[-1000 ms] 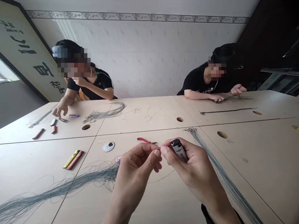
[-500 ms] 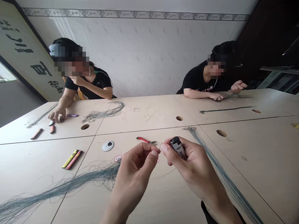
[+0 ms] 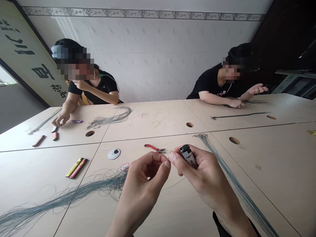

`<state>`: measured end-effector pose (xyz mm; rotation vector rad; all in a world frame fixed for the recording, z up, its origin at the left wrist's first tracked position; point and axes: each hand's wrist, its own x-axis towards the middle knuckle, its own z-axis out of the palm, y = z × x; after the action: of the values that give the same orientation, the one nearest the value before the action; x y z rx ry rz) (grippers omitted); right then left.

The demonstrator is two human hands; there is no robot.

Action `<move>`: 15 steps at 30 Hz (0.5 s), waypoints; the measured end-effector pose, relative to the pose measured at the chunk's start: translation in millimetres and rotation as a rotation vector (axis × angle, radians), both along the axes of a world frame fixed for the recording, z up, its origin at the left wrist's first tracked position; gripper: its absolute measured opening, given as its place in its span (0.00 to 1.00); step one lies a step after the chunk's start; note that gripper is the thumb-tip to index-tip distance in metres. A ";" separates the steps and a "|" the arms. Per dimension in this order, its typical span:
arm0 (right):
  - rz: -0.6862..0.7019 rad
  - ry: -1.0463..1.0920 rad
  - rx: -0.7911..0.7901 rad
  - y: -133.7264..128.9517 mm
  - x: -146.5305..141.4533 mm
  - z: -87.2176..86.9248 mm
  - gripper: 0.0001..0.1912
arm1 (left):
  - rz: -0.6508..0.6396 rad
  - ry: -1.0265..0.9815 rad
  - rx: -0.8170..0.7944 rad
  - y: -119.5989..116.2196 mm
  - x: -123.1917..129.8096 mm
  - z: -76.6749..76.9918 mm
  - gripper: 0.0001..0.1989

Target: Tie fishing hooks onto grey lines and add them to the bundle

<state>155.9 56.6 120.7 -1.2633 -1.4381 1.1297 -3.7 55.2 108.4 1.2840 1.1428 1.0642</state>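
Observation:
My right hand [image 3: 201,171] is shut around a black-and-silver disposable lighter [image 3: 188,157], with its top pointing away from me. My left hand [image 3: 145,181] curls beside it, thumb and fingers pinched near the lighter's lower left. A very thin strand [image 3: 169,158] seems to be held at those fingertips, though it is too fine to see well. Red-handled pliers [image 3: 154,148] lie on the table just beyond my hands. A long bundle of grey-green fishing line [image 3: 237,187] runs past my right hand, and a second bundle [image 3: 74,190] spreads out to the left of my left hand.
Two co-workers sit across the joined beige tables [image 3: 158,128], their hands [image 3: 60,120] [image 3: 235,103] among more line, which lies in loose coils. A white disc [image 3: 114,153], a small label [image 3: 124,167] and yellow-red packets [image 3: 76,168] lie left of my hands. The tabletops have round holes.
My hands have shifted only slightly, with the left thumb and fingers closer to the lighter's side. The right co-worker's raised hand has opened and lifted higher; the left co-worker's hand has moved along the table.

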 end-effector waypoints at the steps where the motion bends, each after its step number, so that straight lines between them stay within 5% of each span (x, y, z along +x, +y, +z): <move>1: 0.002 0.000 0.000 -0.2 -0.1 0.0 0.20 | 0.003 0.002 -0.004 -0.1 0.2 -0.1 0.16; 15: 0.051 0.173 -0.097 3.3 -4.0 -10.1 0.32 | 0.124 -0.021 0.047 -0.3 -2.6 5.8 0.16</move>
<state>151.8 59.9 110.6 -1.1693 -1.3067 1.3239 -6.3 54.9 114.2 1.2483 1.2002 1.2000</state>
